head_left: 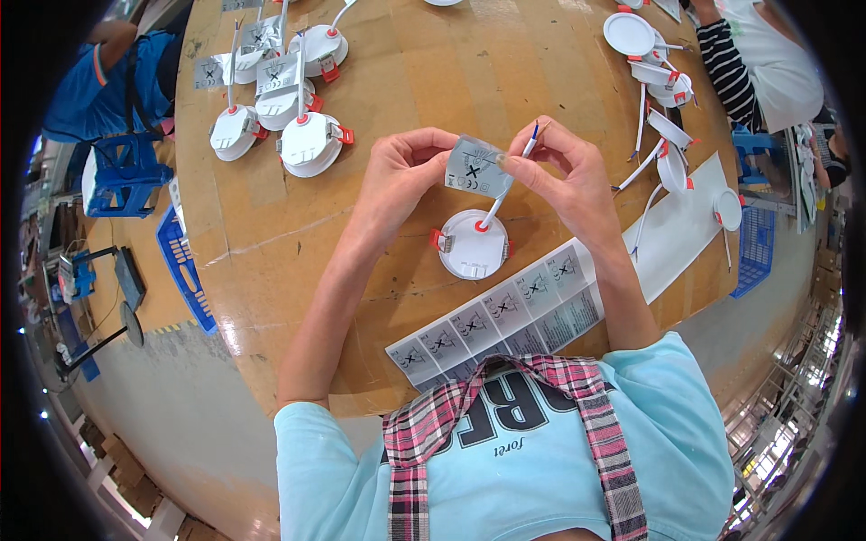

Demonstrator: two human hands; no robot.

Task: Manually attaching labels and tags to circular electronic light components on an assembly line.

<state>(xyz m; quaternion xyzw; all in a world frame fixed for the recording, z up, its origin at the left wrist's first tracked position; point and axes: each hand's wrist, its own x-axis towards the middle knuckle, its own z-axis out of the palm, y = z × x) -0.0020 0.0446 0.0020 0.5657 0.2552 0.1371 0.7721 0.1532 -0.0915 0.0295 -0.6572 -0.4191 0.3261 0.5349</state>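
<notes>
Between both hands is a silver label point(475, 168) with dark printed symbols, lying against the white cable point(498, 204) of a round white downlight point(473, 250). My left hand point(402, 174) pinches the label's left edge between thumb and fingers. With its thumb and fingers closed, my right hand point(561, 173) grips the label's right side where it meets the cable, whose blue and brown wire ends stick up above. The downlight rests back side up on the table, its red-and-metal spring clips at either side. Below it lies a sheet of silver labels point(502, 309) on white backing.
Several downlights with labelled cables point(310, 142) stand at the far left of the wooden table point(433, 72). More downlights point(629, 34) lie along the right, near a long white strip point(678, 236). Blue baskets point(185, 269) flank the table. Other people point(778, 68) sit at both far sides.
</notes>
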